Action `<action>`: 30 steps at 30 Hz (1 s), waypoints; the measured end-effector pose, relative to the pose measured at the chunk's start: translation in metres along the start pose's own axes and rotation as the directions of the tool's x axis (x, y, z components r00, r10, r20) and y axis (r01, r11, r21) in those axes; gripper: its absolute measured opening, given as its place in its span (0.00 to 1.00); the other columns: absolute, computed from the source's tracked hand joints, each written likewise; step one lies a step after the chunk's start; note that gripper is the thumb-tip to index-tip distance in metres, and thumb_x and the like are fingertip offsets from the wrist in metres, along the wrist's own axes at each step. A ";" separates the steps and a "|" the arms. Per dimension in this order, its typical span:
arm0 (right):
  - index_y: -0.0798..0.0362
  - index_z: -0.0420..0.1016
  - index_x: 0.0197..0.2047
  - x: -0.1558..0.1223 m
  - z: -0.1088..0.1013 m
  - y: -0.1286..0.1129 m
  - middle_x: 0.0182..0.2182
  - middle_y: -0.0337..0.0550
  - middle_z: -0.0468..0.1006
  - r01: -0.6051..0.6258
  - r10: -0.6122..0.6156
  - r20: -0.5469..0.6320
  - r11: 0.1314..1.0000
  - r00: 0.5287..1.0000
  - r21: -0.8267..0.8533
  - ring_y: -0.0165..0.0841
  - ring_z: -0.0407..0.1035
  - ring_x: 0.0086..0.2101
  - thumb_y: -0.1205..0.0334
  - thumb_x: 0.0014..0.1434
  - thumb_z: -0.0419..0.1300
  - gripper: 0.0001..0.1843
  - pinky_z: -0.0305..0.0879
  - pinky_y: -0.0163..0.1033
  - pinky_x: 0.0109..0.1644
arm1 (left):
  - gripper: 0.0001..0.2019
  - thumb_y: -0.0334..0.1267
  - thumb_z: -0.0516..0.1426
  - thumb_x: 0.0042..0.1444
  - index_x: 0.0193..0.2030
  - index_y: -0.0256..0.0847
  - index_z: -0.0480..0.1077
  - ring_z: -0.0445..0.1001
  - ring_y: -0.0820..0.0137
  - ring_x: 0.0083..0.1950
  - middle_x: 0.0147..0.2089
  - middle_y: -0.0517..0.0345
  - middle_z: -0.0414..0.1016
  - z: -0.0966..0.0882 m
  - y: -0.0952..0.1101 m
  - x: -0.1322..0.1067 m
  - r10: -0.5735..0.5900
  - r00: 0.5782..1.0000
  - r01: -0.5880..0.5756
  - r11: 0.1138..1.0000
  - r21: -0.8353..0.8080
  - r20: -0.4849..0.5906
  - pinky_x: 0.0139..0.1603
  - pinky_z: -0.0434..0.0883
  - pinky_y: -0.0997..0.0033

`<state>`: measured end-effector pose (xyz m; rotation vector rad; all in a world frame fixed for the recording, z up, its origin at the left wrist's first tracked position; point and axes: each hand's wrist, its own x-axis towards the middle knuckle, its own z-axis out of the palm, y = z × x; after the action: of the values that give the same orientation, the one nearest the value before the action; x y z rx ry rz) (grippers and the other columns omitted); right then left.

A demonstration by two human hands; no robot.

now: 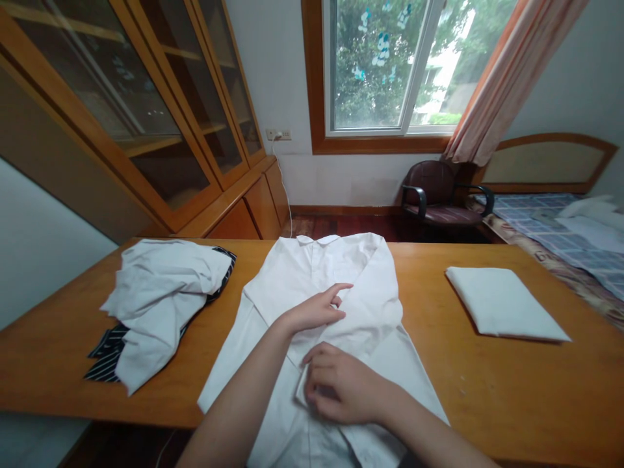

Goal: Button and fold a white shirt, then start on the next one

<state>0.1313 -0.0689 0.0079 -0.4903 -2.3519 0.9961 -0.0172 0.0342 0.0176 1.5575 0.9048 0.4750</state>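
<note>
A white collared shirt (336, 260) lies spread on the wooden table, its collar at the far side and its hem at the near edge. Its sleeves are laid inward across the front. My left hand (319, 309) rests on the middle of the shirt, index finger stretched out and thumb apart from it, the other fingers partly bent. Nearer to me, my right hand (344, 383) has its fingers curled at a sleeve cuff (301, 389), which it appears to grip. My forearms cover parts of the lower shirt.
At left on the table (429, 370) lies a crumpled white garment (160, 286) over black striped cloth (110, 354). A folded white garment (504, 302) lies at right. Beyond are a glass-fronted cabinet (214, 188), an armchair (433, 188) and a bed (560, 221).
</note>
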 end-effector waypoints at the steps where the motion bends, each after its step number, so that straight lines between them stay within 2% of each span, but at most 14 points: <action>1: 0.51 0.72 0.33 -0.003 -0.004 -0.001 0.33 0.43 0.75 0.016 -0.016 -0.009 1.000 1.000 0.010 0.38 0.68 0.49 0.68 0.57 0.56 0.04 0.65 0.42 0.54 | 0.35 0.36 0.62 0.53 0.68 0.50 0.59 0.62 0.80 0.27 0.34 0.67 0.64 0.000 -0.003 0.000 0.007 1.000 -0.008 1.000 -0.010 -0.016 0.29 0.62 0.79; 3: 0.52 0.73 0.35 -0.010 -0.017 -0.003 0.34 0.44 0.76 0.010 -0.009 -0.065 1.000 0.998 0.005 0.37 0.70 0.46 0.67 0.61 0.55 0.06 0.66 0.40 0.51 | 0.33 0.35 0.61 0.54 0.67 0.49 0.59 0.60 0.80 0.27 0.34 0.68 0.62 -0.003 -0.008 -0.002 0.024 0.997 -0.032 0.994 -0.107 -0.071 0.28 0.60 0.80; 6: 0.52 0.72 0.34 -0.025 -0.040 0.006 0.32 0.43 0.75 -0.124 0.103 -0.256 0.990 0.961 -0.067 0.33 0.69 0.35 0.65 0.66 0.53 0.09 0.65 0.38 0.41 | 0.32 0.38 0.62 0.55 0.66 0.48 0.59 0.63 0.80 0.29 0.35 0.66 0.63 -0.019 -0.010 -0.014 0.063 0.982 -0.124 0.926 -0.356 -0.178 0.30 0.61 0.81; 7: 0.52 0.71 0.34 -0.030 -0.047 0.013 0.30 0.42 0.74 -0.191 0.147 -0.352 0.977 0.925 -0.095 0.33 0.68 0.33 0.63 0.67 0.53 0.10 0.64 0.37 0.38 | 0.33 0.39 0.63 0.55 0.67 0.48 0.59 0.64 0.80 0.29 0.34 0.66 0.63 -0.027 -0.009 -0.020 0.076 0.974 -0.161 0.894 -0.418 -0.212 0.31 0.61 0.81; 10: 0.52 0.70 0.35 -0.047 -0.061 0.038 0.29 0.41 0.73 -0.409 0.268 -0.590 0.905 0.762 -0.118 0.33 0.68 0.31 0.61 0.67 0.52 0.10 0.64 0.37 0.35 | 0.34 0.38 0.66 0.54 0.67 0.48 0.59 0.69 0.77 0.33 0.37 0.63 0.69 -0.051 -0.002 -0.040 0.083 0.950 -0.226 0.848 -0.480 -0.301 0.35 0.65 0.80; 12: 0.52 0.70 0.35 -0.054 -0.063 0.054 0.28 0.41 0.72 -0.513 0.277 -0.666 0.838 0.693 -0.186 0.34 0.67 0.30 0.61 0.64 0.55 0.06 0.64 0.38 0.35 | 0.34 0.37 0.65 0.55 0.67 0.49 0.59 0.73 0.74 0.37 0.41 0.60 0.72 -0.065 0.002 -0.051 0.068 0.940 -0.236 0.837 -0.493 -0.333 0.40 0.68 0.76; 13: 0.52 0.70 0.35 -0.057 -0.063 0.060 0.30 0.43 0.73 -0.544 0.265 -0.681 0.806 0.683 -0.232 0.36 0.68 0.32 0.62 0.63 0.57 0.05 0.66 0.40 0.37 | 0.33 0.37 0.65 0.55 0.67 0.49 0.60 0.74 0.73 0.38 0.42 0.59 0.73 -0.070 0.002 -0.056 0.059 0.938 -0.236 0.832 -0.502 -0.343 0.42 0.69 0.75; 14: 0.52 0.71 0.35 -0.058 -0.062 0.065 0.31 0.44 0.73 -0.557 0.257 -0.672 0.783 0.695 -0.277 0.37 0.69 0.34 0.63 0.62 0.57 0.03 0.67 0.41 0.39 | 0.33 0.36 0.65 0.55 0.67 0.48 0.60 0.74 0.72 0.39 0.42 0.59 0.74 -0.074 0.002 -0.060 0.050 0.936 -0.235 0.824 -0.515 -0.348 0.42 0.70 0.75; 15: 0.52 0.73 0.36 -0.058 -0.059 0.067 0.33 0.45 0.74 -0.548 0.252 -0.640 0.774 0.726 -0.316 0.38 0.70 0.36 0.65 0.61 0.57 0.04 0.68 0.42 0.41 | 0.32 0.35 0.65 0.55 0.66 0.47 0.61 0.75 0.72 0.38 0.42 0.59 0.75 -0.076 0.001 -0.062 0.043 0.936 -0.237 0.813 -0.532 -0.350 0.42 0.70 0.75; 19: 0.52 0.77 0.46 -0.049 -0.043 0.068 0.44 0.49 0.79 -0.382 0.220 -0.397 0.837 0.891 -0.393 0.38 0.74 0.44 0.70 0.64 0.53 0.13 0.71 0.43 0.49 | 0.31 0.34 0.65 0.55 0.65 0.46 0.63 0.76 0.71 0.39 0.44 0.57 0.77 -0.077 -0.006 -0.065 0.031 0.934 -0.252 0.762 -0.597 -0.355 0.41 0.72 0.75; 21: 0.52 0.75 0.54 -0.040 -0.035 0.068 0.54 0.52 0.76 -0.321 0.189 -0.326 0.848 0.926 -0.421 0.40 0.70 0.54 0.71 0.65 0.52 0.18 0.69 0.45 0.57 | 0.31 0.35 0.64 0.56 0.66 0.46 0.61 0.78 0.69 0.41 0.47 0.55 0.78 -0.074 -0.009 -0.065 0.031 0.934 -0.256 0.752 -0.607 -0.356 0.43 0.72 0.74; 24: 0.56 0.70 0.61 -0.027 -0.029 0.075 0.61 0.58 0.70 -0.347 0.210 -0.315 0.802 0.926 -0.486 0.45 0.62 0.62 0.69 0.65 0.53 0.22 0.63 0.51 0.64 | 0.34 0.35 0.64 0.56 0.68 0.46 0.58 0.78 0.69 0.41 0.48 0.55 0.78 -0.069 -0.009 -0.063 0.045 0.931 -0.273 0.747 -0.606 -0.363 0.44 0.72 0.73; 28: 0.58 0.73 0.57 -0.015 -0.042 0.093 0.58 0.60 0.73 -0.481 0.288 -0.417 0.723 0.862 -0.496 0.49 0.62 0.61 0.66 0.63 0.56 0.20 0.61 0.54 0.65 | 0.38 0.35 0.64 0.55 0.70 0.48 0.55 0.78 0.68 0.44 0.50 0.55 0.78 -0.061 -0.007 -0.060 0.050 0.929 -0.285 0.727 -0.625 -0.366 0.47 0.72 0.71; 30: 0.58 0.69 0.62 -0.015 -0.054 0.104 0.62 0.58 0.69 -0.512 0.278 -0.473 0.704 0.836 -0.491 0.48 0.60 0.63 0.67 0.61 0.56 0.26 0.59 0.53 0.67 | 0.37 0.36 0.65 0.54 0.69 0.48 0.55 0.78 0.67 0.46 0.51 0.55 0.77 -0.057 -0.006 -0.057 0.037 0.930 -0.280 0.718 -0.637 -0.367 0.50 0.71 0.68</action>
<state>0.1883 0.0214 -0.0424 -1.3716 -2.2040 0.2238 -0.0955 0.0268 0.0340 0.8747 0.7150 1.0940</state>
